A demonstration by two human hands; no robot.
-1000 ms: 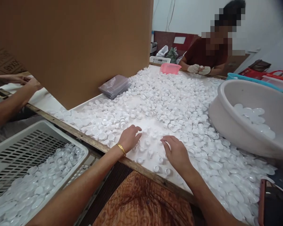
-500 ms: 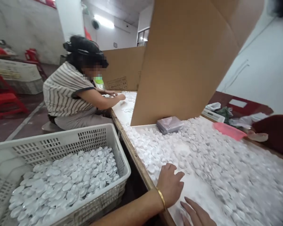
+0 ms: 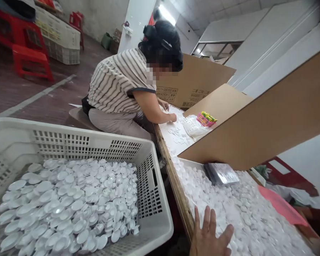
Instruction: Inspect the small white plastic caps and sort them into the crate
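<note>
My left hand shows at the bottom edge, fingers spread and flat, holding nothing. It rests by the wooden table edge, on the heap of small white plastic caps that covers the table. My right hand is out of view. Left of the table stands a white slotted basket part-filled with white round lids.
A tall cardboard divider stands across the table, with a grey plastic packet at its foot and a pink tray beyond. A co-worker in a striped shirt sits past the divider, hands on the table. Red stools stand far left.
The view has swung left and up. My right hand has dropped out of view. My left hand now lies lower in the picture with its fingers spread wider.
</note>
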